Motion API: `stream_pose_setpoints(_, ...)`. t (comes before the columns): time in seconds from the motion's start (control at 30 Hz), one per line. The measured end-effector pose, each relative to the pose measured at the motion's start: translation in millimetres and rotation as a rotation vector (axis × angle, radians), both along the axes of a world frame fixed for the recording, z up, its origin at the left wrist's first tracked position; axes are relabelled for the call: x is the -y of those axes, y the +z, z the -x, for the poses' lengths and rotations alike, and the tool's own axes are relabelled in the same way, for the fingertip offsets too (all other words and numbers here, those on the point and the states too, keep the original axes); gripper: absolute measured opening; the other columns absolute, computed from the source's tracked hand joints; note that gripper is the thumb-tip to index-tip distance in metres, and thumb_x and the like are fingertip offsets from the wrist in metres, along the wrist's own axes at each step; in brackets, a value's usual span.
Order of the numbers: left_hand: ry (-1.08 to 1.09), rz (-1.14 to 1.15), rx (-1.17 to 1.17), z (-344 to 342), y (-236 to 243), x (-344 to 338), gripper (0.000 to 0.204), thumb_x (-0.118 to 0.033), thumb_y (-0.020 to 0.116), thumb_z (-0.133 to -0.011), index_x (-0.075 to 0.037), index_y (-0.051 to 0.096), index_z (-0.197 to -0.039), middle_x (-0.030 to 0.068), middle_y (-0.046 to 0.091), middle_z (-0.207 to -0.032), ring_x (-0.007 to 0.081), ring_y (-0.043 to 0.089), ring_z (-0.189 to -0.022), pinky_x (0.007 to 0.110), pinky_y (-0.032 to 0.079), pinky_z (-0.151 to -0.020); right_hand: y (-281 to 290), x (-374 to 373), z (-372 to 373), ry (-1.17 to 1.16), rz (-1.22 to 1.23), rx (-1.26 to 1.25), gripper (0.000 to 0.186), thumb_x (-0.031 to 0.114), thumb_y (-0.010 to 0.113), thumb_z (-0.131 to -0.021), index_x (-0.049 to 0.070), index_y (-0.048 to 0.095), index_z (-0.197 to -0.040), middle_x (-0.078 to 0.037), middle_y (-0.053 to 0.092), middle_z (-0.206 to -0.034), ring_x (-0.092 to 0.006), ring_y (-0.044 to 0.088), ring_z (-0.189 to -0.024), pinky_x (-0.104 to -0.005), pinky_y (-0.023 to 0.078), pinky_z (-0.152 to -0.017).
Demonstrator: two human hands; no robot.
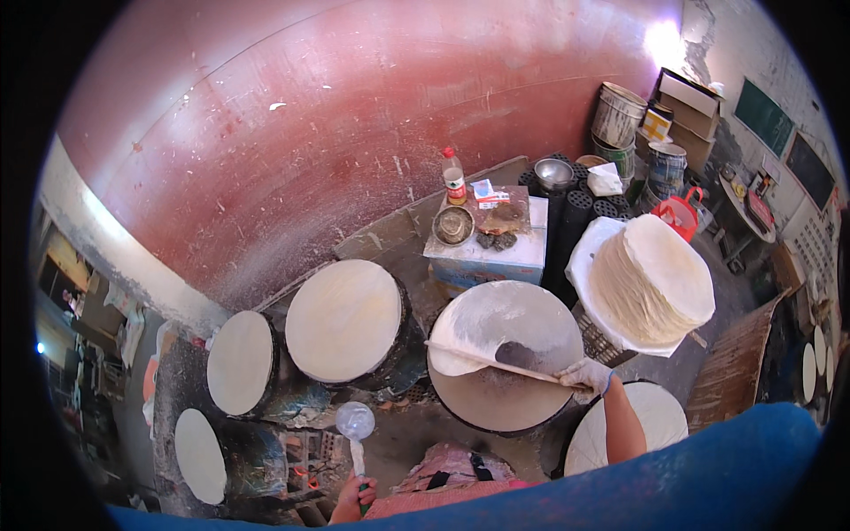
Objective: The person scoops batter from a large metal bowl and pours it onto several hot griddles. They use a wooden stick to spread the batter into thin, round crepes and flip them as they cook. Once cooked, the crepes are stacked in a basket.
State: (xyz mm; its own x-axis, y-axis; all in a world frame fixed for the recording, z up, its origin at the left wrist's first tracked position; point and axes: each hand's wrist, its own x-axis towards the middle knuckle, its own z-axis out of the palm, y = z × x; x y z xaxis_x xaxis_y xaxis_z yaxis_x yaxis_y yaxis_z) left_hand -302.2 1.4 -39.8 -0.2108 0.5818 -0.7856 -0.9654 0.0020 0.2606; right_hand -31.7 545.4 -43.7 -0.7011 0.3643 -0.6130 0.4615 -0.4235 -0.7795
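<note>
My left hand [356, 492], low in the head view, is closed round the handle of a ladle [355, 421] with a round, clear bowl. The ladle is held up in front of my apron, left of the middle griddle [496, 403]. My right hand [588, 378], in a pale glove, grips one end of a long thin wooden spreader [496, 365]. That spreader lies across the middle griddle. White batter [465, 323] covers the griddle's upper left part, while a dark patch shows beside the spreader. The rest of its surface looks greyish.
More round griddles with pale sheets stand left [343, 320] and at lower right [629, 429]. A tall stack of thin flatbreads [655, 274] rests on white sheeting at right. Behind, a box [487, 261] carries a bottle [453, 177] and a bowl [453, 227]. Black coal briquettes [575, 212] stand beside it.
</note>
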Motion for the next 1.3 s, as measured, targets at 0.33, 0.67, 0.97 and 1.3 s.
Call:
stream_pose_setpoints(0.33,0.027,-0.043,-0.14,-18.9,36.7,-9.3,0.053,-0.002,0.043,-0.079,-0.025,0.034,-0.126,0.0073,0.047,-0.073,0.0071,0.034,-0.042,0.019,0.028,-0.035,-31.7,-56.1,40.1,0.508,-0.457,-0.149,0.039,0.026,0.07,-0.069,0.004,0.063,-0.1,-0.01,0.065,-0.086,-0.016,0.057,-0.075,-0.0284,0.045,-0.071)
stream_pose_setpoints(0.67,0.213,-0.087,0.09,-34.8,12.2,29.5,0.046,-0.002,0.044,-0.081,-0.021,0.035,-0.122,0.0072,0.046,-0.071,0.0078,0.034,-0.041,0.02,0.03,-0.036,40.2,-54.1,92.7,0.129,-0.246,0.11,0.027,0.01,0.068,-0.068,0.005,0.065,-0.094,-0.005,0.064,-0.084,-0.0148,0.058,-0.073,-0.0256,0.046,-0.066)
stream_pose_setpoints(0.97,0.24,-0.056,0.015,-51.0,26.3,25.9,0.041,-0.004,0.044,-0.081,-0.02,0.04,-0.119,0.0061,0.047,-0.071,0.0074,0.034,-0.041,0.02,0.03,-0.035,56.9,-44.1,-29.9,0.291,-0.142,0.21,0.039,0.014,0.075,-0.065,0.001,0.064,-0.1,-0.006,0.065,-0.09,-0.014,0.06,-0.074,-0.0258,0.048,-0.067)
stream_pose_setpoints(1.3,0.121,0.098,-0.173,-37.2,48.3,37.8,0.029,-0.013,0.048,-0.08,-0.017,0.04,-0.107,0.0029,0.036,-0.052,0.0076,0.03,-0.035,0.021,0.025,-0.03,30.8,-22.4,46.0,0.45,-0.268,0.1,0.03,0.008,0.07,-0.067,0.003,0.066,-0.096,-0.004,0.065,-0.085,-0.0122,0.058,-0.077,-0.0246,0.046,-0.073)
